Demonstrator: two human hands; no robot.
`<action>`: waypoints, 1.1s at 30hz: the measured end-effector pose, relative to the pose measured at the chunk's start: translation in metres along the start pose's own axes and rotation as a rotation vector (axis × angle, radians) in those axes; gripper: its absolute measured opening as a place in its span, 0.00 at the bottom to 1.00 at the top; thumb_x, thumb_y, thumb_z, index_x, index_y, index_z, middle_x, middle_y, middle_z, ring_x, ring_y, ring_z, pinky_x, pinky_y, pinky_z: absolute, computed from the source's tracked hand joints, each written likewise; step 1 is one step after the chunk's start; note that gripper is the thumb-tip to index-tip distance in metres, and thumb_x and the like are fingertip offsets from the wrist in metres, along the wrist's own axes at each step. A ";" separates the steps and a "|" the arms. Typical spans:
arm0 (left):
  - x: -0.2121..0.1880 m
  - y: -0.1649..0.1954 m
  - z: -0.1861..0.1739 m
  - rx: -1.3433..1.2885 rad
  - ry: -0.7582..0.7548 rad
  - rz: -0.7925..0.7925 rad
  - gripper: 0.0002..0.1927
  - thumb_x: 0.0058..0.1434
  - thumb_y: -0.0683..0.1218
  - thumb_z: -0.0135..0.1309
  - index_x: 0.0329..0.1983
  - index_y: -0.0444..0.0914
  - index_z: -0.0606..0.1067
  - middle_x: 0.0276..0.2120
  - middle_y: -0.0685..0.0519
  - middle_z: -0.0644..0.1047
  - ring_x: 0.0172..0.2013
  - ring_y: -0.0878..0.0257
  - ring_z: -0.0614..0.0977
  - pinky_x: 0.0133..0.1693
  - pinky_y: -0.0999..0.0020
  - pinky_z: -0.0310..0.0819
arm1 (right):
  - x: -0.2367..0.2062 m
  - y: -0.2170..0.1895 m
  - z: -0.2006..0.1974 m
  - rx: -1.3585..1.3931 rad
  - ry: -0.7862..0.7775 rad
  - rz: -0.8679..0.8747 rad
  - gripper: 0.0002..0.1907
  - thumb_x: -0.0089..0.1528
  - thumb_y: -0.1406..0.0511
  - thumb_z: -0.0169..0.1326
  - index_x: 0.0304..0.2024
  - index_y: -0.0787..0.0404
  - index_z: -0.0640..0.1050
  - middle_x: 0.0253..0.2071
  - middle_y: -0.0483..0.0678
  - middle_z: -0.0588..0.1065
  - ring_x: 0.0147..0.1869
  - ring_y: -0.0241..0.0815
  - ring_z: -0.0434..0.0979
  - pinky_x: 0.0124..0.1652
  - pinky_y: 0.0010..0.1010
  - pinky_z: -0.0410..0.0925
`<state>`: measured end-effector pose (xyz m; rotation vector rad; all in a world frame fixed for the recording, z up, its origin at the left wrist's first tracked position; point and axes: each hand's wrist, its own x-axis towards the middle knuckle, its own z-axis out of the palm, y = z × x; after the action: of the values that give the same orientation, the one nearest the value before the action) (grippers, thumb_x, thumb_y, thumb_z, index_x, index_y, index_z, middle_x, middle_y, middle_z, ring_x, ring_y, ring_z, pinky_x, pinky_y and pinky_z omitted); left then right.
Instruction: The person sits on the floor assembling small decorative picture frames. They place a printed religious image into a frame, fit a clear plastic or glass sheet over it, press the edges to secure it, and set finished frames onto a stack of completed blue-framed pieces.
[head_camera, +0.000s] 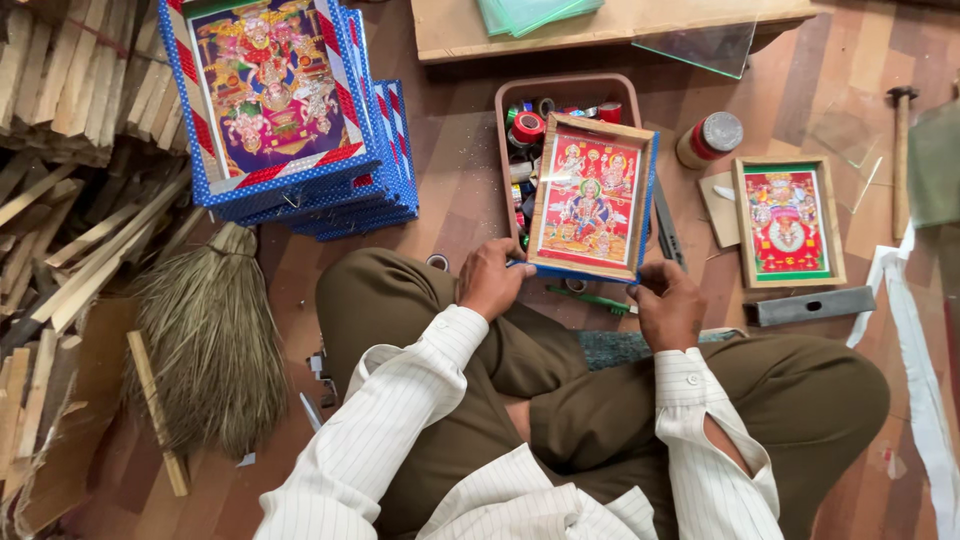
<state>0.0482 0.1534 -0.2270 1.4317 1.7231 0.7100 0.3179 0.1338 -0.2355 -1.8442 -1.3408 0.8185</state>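
I sit cross-legged on the floor and hold a small wooden-framed colourful picture by its near edge. My left hand grips the lower left corner. My right hand grips the lower right corner. The frame tilts up over a brown tray filled with tape rolls and small tools. A blue strip shows along the frame's bottom and right edges.
A stack of large blue-bordered pictures lies at the upper left. Another small framed picture, a red jar, a metal bar and a hammer lie to the right. A grass broom and wooden strips lie left.
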 end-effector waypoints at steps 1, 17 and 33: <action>0.001 0.000 0.000 0.002 -0.008 -0.001 0.13 0.52 0.51 0.66 0.34 0.39 0.80 0.37 0.42 0.82 0.42 0.45 0.83 0.44 0.54 0.74 | 0.000 -0.001 0.000 -0.032 0.015 -0.009 0.11 0.56 0.72 0.64 0.41 0.65 0.81 0.36 0.48 0.82 0.40 0.35 0.83 0.40 0.28 0.74; 0.008 -0.007 0.011 -0.004 0.051 0.044 0.11 0.55 0.50 0.64 0.31 0.38 0.81 0.38 0.47 0.81 0.41 0.48 0.81 0.43 0.56 0.73 | 0.007 -0.006 -0.004 -0.014 0.063 0.091 0.07 0.56 0.69 0.67 0.36 0.65 0.84 0.31 0.47 0.82 0.34 0.33 0.81 0.36 0.26 0.72; 0.017 0.004 0.002 -0.097 -0.028 -0.119 0.10 0.50 0.50 0.66 0.29 0.38 0.83 0.27 0.46 0.83 0.30 0.56 0.84 0.36 0.62 0.75 | 0.009 0.010 0.020 0.516 0.234 0.292 0.11 0.55 0.74 0.64 0.40 0.70 0.80 0.35 0.48 0.80 0.36 0.35 0.79 0.37 0.24 0.72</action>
<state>0.0513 0.1709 -0.2284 1.2565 1.7127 0.6963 0.3091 0.1436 -0.2550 -1.6682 -0.6421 0.9556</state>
